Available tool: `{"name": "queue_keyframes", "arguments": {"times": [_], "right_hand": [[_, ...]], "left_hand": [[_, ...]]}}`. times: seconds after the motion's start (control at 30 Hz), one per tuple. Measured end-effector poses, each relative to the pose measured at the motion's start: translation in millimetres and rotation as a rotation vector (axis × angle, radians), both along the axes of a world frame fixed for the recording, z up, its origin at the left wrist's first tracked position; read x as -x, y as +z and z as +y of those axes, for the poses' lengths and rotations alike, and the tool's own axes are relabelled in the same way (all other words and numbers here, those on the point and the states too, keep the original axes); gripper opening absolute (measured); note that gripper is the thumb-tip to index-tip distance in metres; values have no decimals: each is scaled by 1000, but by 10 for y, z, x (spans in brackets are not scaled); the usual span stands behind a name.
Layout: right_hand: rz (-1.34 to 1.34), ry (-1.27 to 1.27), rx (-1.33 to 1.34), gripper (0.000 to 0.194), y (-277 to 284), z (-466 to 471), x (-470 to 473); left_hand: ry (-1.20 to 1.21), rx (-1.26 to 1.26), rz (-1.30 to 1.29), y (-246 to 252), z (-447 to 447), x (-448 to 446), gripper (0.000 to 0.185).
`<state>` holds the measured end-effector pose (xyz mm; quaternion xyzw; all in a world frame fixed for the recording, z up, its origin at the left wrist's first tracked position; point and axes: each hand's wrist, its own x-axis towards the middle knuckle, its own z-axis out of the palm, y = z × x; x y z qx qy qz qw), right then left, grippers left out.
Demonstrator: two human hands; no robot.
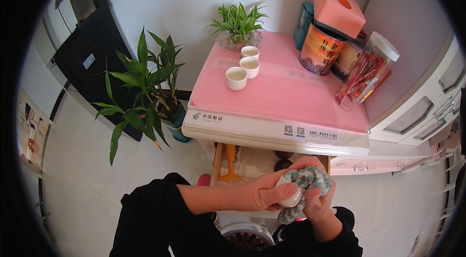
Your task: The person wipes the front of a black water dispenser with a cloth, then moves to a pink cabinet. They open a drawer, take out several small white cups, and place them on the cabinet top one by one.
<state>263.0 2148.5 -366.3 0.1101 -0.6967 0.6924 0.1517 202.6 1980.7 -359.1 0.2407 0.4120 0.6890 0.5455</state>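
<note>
Above an open drawer (251,153), my left hand (264,191) grips a small white ceramic cup (291,200), its thumb on the outer wall. A fuzzy green-and-white cloth (315,180) is bunched in my right hand (320,202) and presses against the cup, with one end hanging below it. The cloth covers part of the cup's rim. Three similar cups stand upright in a slanting row on the pink tabletop mat (284,96): a near one (236,78), a middle one (249,66) and a far one (250,52).
A potted spider plant (240,23) stands at the mat's back left. Tea tins (322,49), a coral tissue box (338,9) and a clear jar of red packets (367,71) crowd the right. The drawer holds an orange tool (229,166). A leafy floor plant (145,85) is left.
</note>
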Motion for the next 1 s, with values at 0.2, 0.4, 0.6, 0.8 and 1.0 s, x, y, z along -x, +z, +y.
{"name": "queue_keyframes", "arguments": {"times": [0.2,0.4,0.6,0.8,1.0], "right_hand": [[121,-205,97,72,-145,-51,-25],[116,-197,-120,75,-388,-142,-128],[-126,-149,25,60,-208,-190,-192],[-336,-257,313,42,-32,-189,-113],[-154,-346,210,33,-67,-9,85]], "left_hand": [[390,-130,297,-192,97,-135,51],[602,-150,719,-248,192,-138,54],[823,-142,1493,-259,183,-33,70],[789,-96,1707,-163,194,23,67],[869,69,1924,21,164,263,60]]}}
